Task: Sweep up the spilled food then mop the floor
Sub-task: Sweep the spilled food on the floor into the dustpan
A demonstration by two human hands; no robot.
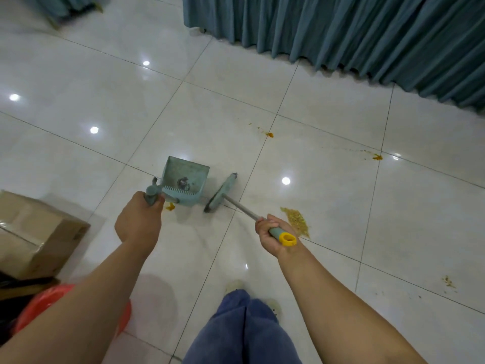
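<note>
Teal dustpan (183,177) stands beside broom (221,193), yellow spilled food (296,220) nearby.

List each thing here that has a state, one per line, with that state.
Dustpan: held by its handle, a little debris inside.
Broom: held, head down at the floor beside the dustpan.
Left hand: grips the dustpan handle.
Right hand: grips the broom handle.
Crumb pile: unswept, on the floor.
Orange blobs: unswept, scattered.
Cardboard box: closed.

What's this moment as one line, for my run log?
left hand: grips dustpan | right hand: grips broom | food spill: unswept
</note>
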